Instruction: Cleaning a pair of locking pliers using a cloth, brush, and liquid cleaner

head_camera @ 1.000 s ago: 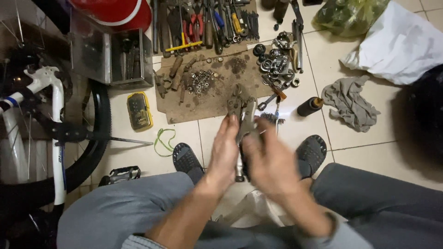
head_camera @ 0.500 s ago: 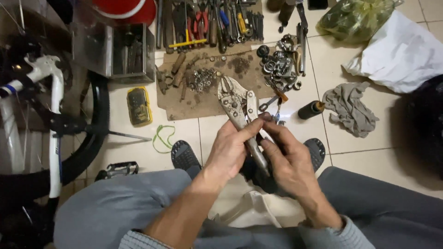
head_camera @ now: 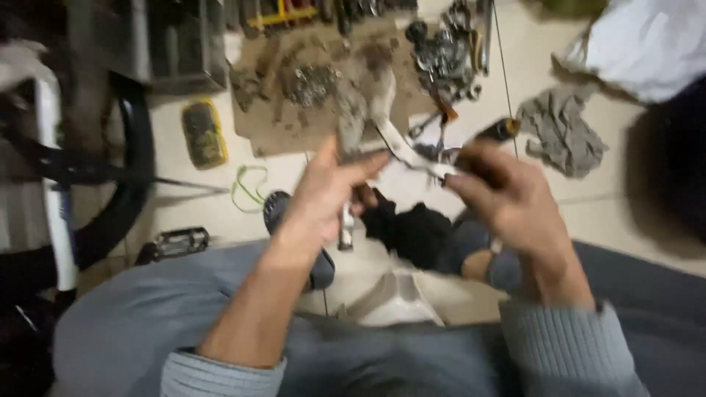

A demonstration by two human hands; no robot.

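Observation:
The picture is blurred by motion. My left hand (head_camera: pixel 323 195) and my right hand (head_camera: pixel 507 198) both grip a pair of metal locking pliers (head_camera: pixel 375 117) held over my lap. The left hand clasps one handle, the right hand (head_camera: pixel 507 198) pulls the other handle out to the right, so the handles are spread apart. The jaws point away from me, toward a brown cardboard sheet (head_camera: pixel 272 125). A dark cloth (head_camera: pixel 412 228) lies just below my hands.
Small metal parts and tools (head_camera: pixel 441 51) lie on the cardboard. A yellow device (head_camera: pixel 202 132), a green cord (head_camera: pixel 250 187) and a pedal (head_camera: pixel 176 241) are on the tiled floor. A bicycle frame and tyre (head_camera: pixel 125 169) stand left; a grey rag (head_camera: pixel 562 136) lies right.
The view has shifted closer and blurred. My hands have drawn apart, spreading the pliers' handles; one second ago they were pressed together around the tool.

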